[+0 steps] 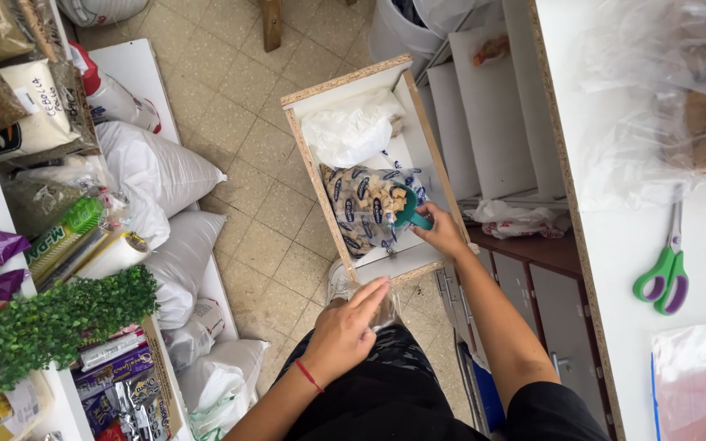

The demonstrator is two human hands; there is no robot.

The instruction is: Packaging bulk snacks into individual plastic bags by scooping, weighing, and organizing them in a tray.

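My right hand (443, 233) reaches down into an open white drawer (345, 82) and grips a teal scoop (408, 211). The scoop's bowl is dipped into an open printed bag of pale nuts (365, 211) lying in the drawer. My left hand (346, 331) hovers lower, near my knee, fingers together and stretched flat, holding a clear plastic bag (387, 309) that shows at its fingertips. A thin red band circles that wrist. A crumpled white plastic bag (349, 131) lies at the far end of the drawer.
A white counter (614, 245) on the right carries green and purple scissors (665, 278) and clear plastic bags (672, 90). Closed drawers (533, 286) sit under it. White sacks (157, 171) and packaged goods crowd the shelves on the left, with a green artificial plant (51, 322).
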